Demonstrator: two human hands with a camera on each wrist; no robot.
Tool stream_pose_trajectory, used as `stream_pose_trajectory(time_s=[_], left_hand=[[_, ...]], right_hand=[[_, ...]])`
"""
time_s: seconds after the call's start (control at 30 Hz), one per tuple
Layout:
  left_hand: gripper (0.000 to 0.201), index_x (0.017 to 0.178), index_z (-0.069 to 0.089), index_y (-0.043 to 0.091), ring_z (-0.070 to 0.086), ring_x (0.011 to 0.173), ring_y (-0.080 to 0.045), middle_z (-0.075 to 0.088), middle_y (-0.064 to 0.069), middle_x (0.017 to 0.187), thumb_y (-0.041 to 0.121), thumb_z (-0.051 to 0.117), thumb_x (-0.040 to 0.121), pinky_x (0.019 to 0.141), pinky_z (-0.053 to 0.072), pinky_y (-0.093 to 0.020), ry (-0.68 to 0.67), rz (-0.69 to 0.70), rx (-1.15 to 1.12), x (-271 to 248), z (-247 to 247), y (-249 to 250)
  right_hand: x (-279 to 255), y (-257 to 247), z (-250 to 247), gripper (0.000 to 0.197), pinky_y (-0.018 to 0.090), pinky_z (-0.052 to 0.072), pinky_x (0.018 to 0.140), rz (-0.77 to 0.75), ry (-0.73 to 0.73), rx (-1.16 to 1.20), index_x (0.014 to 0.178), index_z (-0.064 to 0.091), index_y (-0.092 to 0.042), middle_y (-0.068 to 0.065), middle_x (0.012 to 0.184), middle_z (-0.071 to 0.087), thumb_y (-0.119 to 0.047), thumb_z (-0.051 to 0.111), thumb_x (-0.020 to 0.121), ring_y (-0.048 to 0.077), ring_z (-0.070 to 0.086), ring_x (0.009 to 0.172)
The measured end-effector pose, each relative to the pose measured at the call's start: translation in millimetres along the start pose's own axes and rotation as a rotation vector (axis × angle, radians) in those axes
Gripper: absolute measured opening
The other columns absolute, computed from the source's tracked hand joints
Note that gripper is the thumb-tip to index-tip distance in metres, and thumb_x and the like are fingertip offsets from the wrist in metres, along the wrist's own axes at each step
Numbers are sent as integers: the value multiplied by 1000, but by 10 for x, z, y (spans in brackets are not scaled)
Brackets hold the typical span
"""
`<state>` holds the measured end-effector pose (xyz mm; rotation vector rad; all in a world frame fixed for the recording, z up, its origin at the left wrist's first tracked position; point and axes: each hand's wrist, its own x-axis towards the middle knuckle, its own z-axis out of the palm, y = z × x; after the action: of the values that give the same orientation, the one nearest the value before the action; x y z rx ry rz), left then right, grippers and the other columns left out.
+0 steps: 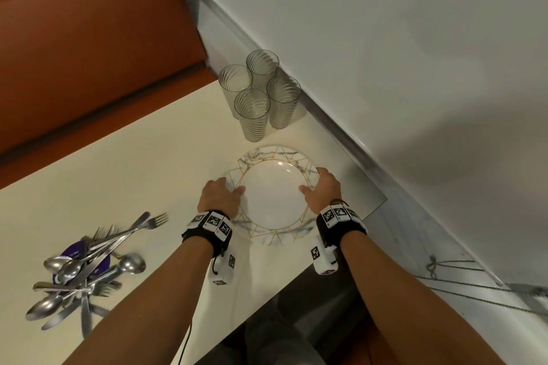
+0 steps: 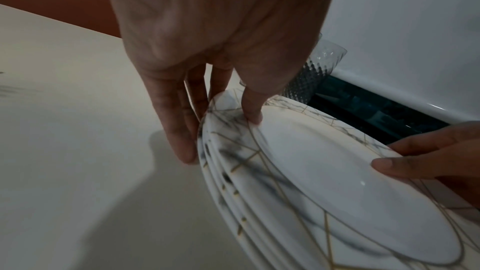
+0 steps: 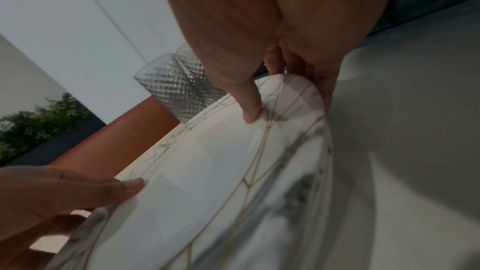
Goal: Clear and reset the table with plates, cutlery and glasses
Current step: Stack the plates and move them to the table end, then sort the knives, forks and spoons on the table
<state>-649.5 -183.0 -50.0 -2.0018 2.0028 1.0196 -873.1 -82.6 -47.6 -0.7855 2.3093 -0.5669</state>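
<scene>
1. Plates: a stack of plates (image 1: 271, 195), white with grey marbling and gold lines on the rims, sits at the near right part of the table (image 1: 124, 175). The left wrist view shows several rims layered one over another; the exact count cannot be told.
2. Left hand (image 1: 221, 194): grips the left edge of the stack. The thumb lies on the top plate's rim and the fingers (image 2: 179, 137) reach down along the outer edge of the stack. The hand is closed on the plates, not spread.
3. Right hand (image 1: 321, 188): grips the right edge of the stack in the same manner, thumb on top of the rim, fingers curled over and down the far side of the edge.
4. Whether the stack rests fully on the table or is raised cannot be told for certain; the left wrist view shows a shadow beneath the left rim.
5. Glasses: four ribbed clear glasses (image 1: 261, 92) stand upright in a tight cluster just beyond the plates, close to the wall (image 1: 415, 53).
6. Cutlery: a loose pile of cutlery (image 1: 89, 267), forks, spoons and knives, lies at the near left of the table, well apart from the plates, partly over a purple item (image 1: 75, 249) that is too covered to identify.
7. Surroundings: an orange bench seat (image 1: 98, 47) runs along the far side of the table.
</scene>
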Motion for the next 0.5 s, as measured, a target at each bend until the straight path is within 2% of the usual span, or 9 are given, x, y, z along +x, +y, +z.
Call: stream_pose_trajectory(time_s=[0.1,0.3,0.4,0.5], left_hand=[[64,135,57,3,54,128,-39,60,-20,136,53,62,97,103,46,-46,0,27,-55,82,36,120],[66,148,50,2,53,135,-35,59,-18,144,43,64,99,110,40,-38,28,90,-189,113,17,218],[61,147,52,5,58,130,-31,63,-16,138,43,61,100,106,43,-36,36,117,-287,35,-62,171],[47,136,60,9,65,116,-27,70,-11,126,41,59,102,95,47,-30,64,128,-353,-70,-186,-75]], right_hand=[[131,-4,-105,67,37,45,103,0,17,4,142,47,-4,18,138,54,-19,78,85,35,51,130],[246,-73,-196,68,46,41,106,11,42,-101,147,38,-7,20,141,50,-19,70,88,37,42,133],[193,-211,-222,65,47,41,102,-19,148,-252,143,44,-12,20,136,51,-18,67,83,39,40,127],[16,-470,-84,53,48,44,96,-168,255,-257,128,59,-17,16,127,57,-14,67,76,38,45,116]])
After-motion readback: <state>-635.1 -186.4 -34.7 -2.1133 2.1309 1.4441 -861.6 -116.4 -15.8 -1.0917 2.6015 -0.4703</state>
